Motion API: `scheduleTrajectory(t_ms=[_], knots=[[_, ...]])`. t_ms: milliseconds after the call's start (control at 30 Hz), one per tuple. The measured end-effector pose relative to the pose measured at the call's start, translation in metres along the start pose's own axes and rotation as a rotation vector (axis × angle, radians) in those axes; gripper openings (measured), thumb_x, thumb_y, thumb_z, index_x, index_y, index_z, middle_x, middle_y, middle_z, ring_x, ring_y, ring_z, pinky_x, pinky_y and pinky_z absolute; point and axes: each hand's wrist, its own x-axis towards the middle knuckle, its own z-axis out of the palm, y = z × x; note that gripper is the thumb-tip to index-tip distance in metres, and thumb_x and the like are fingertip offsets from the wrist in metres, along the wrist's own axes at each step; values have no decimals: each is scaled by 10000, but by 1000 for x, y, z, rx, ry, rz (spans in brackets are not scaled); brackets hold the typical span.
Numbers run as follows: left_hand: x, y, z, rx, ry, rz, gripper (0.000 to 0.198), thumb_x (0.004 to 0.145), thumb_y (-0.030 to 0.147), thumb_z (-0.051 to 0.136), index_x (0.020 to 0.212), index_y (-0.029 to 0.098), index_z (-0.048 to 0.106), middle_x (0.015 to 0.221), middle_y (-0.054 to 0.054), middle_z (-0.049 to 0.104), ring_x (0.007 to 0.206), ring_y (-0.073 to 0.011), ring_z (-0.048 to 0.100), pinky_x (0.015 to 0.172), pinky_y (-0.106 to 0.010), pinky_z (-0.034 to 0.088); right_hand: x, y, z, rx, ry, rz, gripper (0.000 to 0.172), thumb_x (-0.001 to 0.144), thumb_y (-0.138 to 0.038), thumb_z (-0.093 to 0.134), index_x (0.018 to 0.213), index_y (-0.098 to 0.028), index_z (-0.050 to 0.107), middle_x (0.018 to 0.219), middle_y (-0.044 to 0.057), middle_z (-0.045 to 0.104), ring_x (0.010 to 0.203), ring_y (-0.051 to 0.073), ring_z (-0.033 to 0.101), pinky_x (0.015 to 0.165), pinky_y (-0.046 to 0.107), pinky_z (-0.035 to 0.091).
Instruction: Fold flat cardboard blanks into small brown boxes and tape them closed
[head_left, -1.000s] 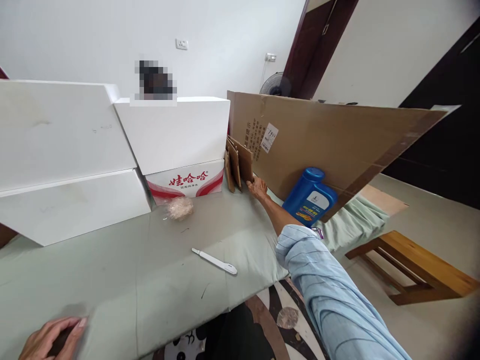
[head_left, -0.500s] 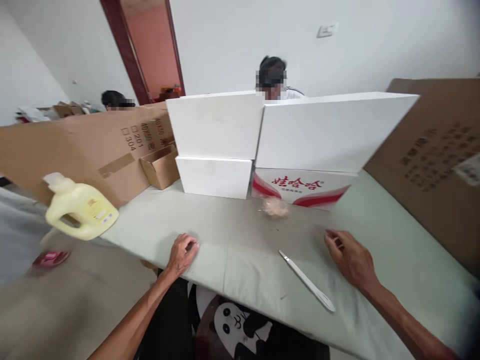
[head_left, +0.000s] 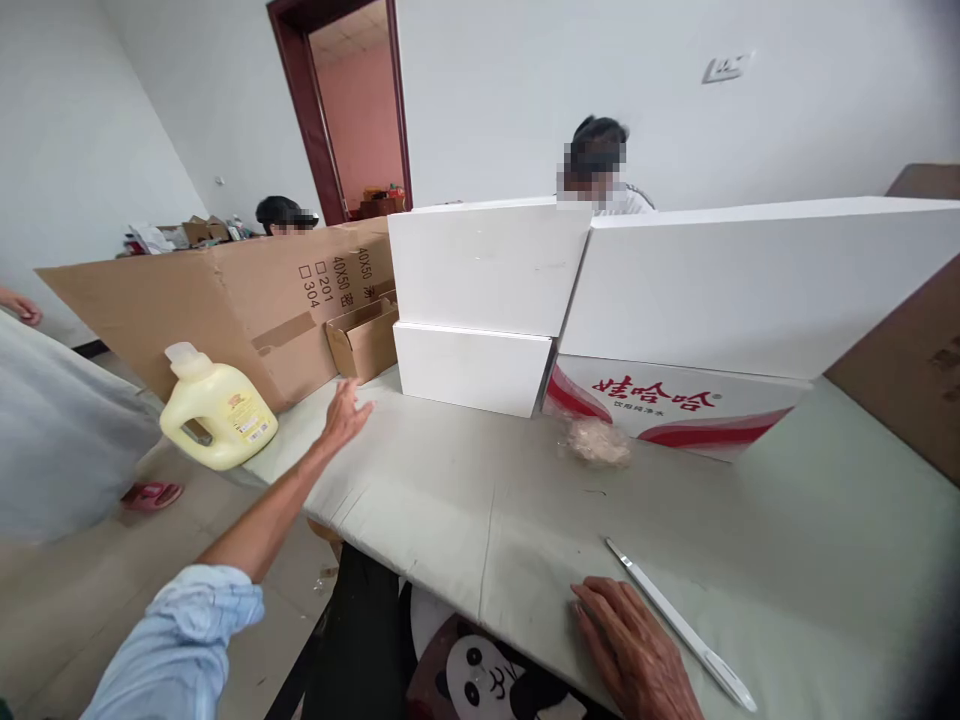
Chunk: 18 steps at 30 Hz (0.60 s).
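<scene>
Your left hand [head_left: 343, 416] has gone forward from the near edge toward the small open cardboard box [head_left: 375, 350], and your right hand [head_left: 634, 640] has crossed from the right side of the white-handled knife [head_left: 679, 621] to its left, lower down. Left: fingers stretched out, thumb spread, nothing seen in its grasp; fingertips at the box's base, contact cannot be told. Right: palm down on the cloth-covered table [head_left: 427, 470], fingers loosely bent; underside hidden, so you cannot tell if anything lies beneath. Small box stands at the far left of the table, against the large cardboard panel [head_left: 150, 310], just beside the stacked white boxes [head_left: 472, 365]. Yellow jug [head_left: 229, 400] sits upright at the left edge. Knife lies flat, blade pointing away from you. Clear plastic clump [head_left: 596, 442] rests before the red-and-white printed box [head_left: 615, 395].
</scene>
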Motion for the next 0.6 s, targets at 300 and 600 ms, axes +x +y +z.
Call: scheduleTrajectory(t_ms=[300,600], knots=[[131,-6,-26,209,-20,-16,862,880,303,739,1655,148,395,1756,-218,421,1625,-415,420,1308,-531,405,-11,4,5,-17,-10,-14,232,1148,-273,511,1169,-215,735,1086,85,778,979,224,759,921,364,591],[141,-4,-16,357,-73,-85,467,943,342,647,1379,176,665,1385,-214,733,1372,-416,638,1115,-525,532,-6,-3,3,-45,-34,-4,230,1156,-255,486,1145,-210,712,1057,90,774,941,227,756,902,375,590]])
